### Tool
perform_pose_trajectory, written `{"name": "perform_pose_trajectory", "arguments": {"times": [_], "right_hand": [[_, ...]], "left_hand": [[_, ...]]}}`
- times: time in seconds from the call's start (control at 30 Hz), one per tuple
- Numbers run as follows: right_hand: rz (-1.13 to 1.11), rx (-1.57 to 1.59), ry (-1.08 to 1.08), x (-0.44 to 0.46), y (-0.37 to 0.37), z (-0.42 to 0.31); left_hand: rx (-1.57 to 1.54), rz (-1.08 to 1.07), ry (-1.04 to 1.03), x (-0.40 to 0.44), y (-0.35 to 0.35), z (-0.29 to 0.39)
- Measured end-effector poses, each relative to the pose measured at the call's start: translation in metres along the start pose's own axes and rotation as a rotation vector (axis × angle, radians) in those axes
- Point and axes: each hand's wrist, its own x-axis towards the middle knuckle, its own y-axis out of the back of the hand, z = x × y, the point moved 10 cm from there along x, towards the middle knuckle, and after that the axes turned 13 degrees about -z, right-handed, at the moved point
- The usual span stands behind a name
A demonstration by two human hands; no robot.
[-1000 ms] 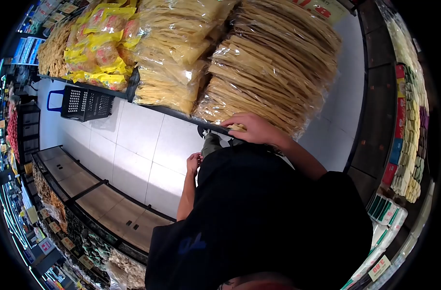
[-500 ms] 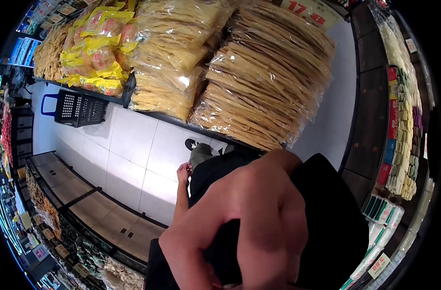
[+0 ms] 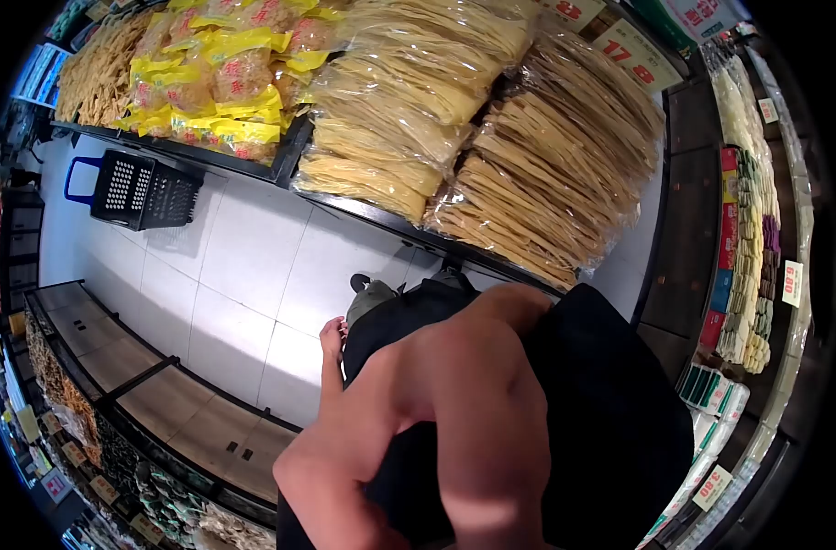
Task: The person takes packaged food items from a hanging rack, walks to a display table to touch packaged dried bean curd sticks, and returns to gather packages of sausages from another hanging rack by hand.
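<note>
Black cloth of a shirt (image 3: 620,412) is seen behind the right hand (image 3: 454,367), which is raised close to the camera with its fingers bent downward and set apart; its fingertips are cut off by the lower edge of the view, so it cannot be told whether anything is pinched. To the left, the left hand (image 3: 333,335) is held low beside the body, its fingers loosely curled; its grip is too small to be read. Just beyond the body, long dried strips in clear wrapping are stacked on a black-edged display (image 3: 372,213): the browner packs (image 3: 546,174) are placed on the right, the paler yellow packs (image 3: 390,110) to their left. Past a divider, yellow-trimmed bags (image 3: 221,78) with red print are piled, and loose dried goods (image 3: 101,73) are heaped at the far left. Behind the browner packs, a price sign (image 3: 631,55) marked 17.8 is set up. Below the yellow-trimmed bags, a dark perforated basket (image 3: 143,192) with a blue handle is stood on pale floor tiles (image 3: 243,257). Wood-faced cabinets (image 3: 198,403) are ranged at the near left, and stacked packets (image 3: 743,257) are shelved along the right.
</note>
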Motion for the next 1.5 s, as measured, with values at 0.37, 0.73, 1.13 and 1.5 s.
{"name": "perform_pose_trajectory", "arguments": {"times": [0.37,0.73,1.13,1.5], "right_hand": [[0.424,-0.154,-0.699,-0.073,0.158,0.080],[0.954,-1.034,-1.914,-0.441,0.341,-0.045],[-0.151,-0.842,-2.210,-0.391,0.585,0.186],[-0.562,-1.011,-1.984,-0.307,0.801,0.452]], "left_hand": [[-0.105,0.067,0.047,-0.041,0.101,0.016],[-0.289,0.058,0.067,-0.045,0.138,0.026],[-0.442,0.318,0.016,-0.042,0.265,0.162],[-0.234,0.632,0.035,-0.012,0.357,0.116]]}}
